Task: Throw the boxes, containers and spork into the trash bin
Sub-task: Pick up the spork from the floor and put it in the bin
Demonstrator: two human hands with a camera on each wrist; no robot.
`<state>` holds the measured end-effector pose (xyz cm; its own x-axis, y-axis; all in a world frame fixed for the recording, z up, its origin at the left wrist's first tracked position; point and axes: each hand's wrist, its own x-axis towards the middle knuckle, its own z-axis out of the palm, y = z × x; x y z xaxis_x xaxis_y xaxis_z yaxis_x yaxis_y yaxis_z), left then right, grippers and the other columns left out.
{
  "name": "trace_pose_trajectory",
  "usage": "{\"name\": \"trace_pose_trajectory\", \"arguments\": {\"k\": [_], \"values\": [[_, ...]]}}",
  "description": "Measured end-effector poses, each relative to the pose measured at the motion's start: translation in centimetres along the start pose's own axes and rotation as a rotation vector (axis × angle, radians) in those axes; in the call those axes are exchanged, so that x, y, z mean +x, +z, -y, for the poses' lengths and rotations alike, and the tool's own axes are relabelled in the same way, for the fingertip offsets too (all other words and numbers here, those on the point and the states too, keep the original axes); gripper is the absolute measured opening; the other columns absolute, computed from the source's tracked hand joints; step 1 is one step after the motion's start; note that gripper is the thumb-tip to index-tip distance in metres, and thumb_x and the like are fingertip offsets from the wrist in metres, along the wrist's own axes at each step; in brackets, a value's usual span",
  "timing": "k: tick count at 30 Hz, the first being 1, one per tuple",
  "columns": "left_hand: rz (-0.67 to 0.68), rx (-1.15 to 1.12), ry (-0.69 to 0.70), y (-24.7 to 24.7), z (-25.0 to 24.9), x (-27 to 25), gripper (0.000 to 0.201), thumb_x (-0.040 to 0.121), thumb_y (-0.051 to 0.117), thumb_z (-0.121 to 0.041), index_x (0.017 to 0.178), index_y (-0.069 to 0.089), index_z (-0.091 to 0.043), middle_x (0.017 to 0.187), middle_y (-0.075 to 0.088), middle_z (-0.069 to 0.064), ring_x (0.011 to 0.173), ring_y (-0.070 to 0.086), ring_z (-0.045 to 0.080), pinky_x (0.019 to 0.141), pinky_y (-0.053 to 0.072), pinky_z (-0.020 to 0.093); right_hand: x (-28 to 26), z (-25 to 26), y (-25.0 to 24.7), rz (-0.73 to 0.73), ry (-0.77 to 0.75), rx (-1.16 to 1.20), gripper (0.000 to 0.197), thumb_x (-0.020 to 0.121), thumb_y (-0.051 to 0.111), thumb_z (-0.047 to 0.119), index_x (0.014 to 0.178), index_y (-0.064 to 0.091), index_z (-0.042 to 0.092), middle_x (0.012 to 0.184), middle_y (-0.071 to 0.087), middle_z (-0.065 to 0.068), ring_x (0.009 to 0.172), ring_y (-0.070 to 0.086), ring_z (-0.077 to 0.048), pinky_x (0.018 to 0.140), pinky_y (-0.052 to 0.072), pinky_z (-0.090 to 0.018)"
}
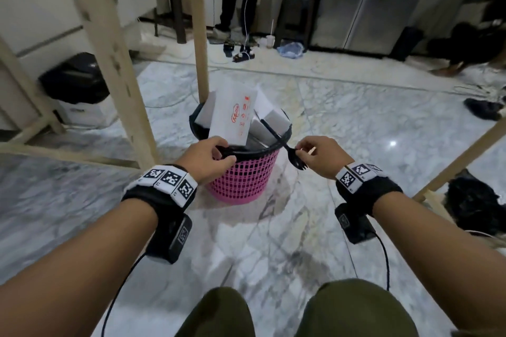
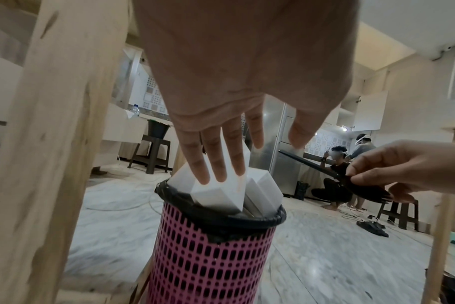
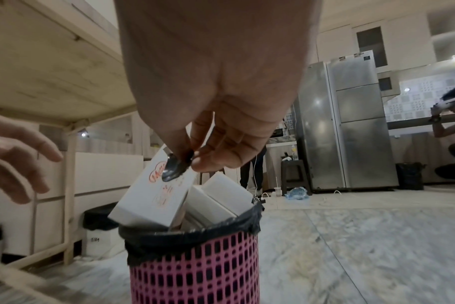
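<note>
Pink mesh trash bin with black liner standing on the marble floor, just beside a pale wooden table leg at its far side and another leg to its left. Crammed with white boxes that poke well above the rim, the front one red-printed and tilted upright, leaving little free opening. Farther back: steel fridge, dark stool, a black-lidded bin under the table, cables and a cup on the floor, people crouching at right in the left wrist view.

Left hand at the near-left rim; fingers straight and relaxed over the boxes in the wrist view, holding nothing.

Right hand just right of the rim, thumb and fingers pinching the black spork near its tined head. Long axis slanted: handle pointing up and away over the bin's right rim toward the boxes, tines toward the person and downward, outside the bin
</note>
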<state>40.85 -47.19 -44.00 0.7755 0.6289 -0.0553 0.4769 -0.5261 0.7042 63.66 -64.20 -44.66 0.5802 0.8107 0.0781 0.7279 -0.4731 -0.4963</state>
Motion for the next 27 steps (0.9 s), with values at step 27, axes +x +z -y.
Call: {"name": "trace_pose_trajectory", "arguments": {"k": [27], "values": [[-0.024, -0.183, -0.051, -0.2, -0.9, 9.2, 0.034, 0.082, 0.065, -0.037, 0.114, 0.059, -0.024, 0.100, 0.065, -0.001, 0.084, 0.065, 0.014, 0.065, 0.050, 0.022, 18.0, 4.4, 4.6, 0.066, 0.153, 0.038, 0.009, 0.081, 0.063, 0.030, 0.090, 0.064, 0.030, 0.078, 0.066, 0.009, 0.091, 0.066, -0.019, 0.089, 0.054, -0.039]]}}
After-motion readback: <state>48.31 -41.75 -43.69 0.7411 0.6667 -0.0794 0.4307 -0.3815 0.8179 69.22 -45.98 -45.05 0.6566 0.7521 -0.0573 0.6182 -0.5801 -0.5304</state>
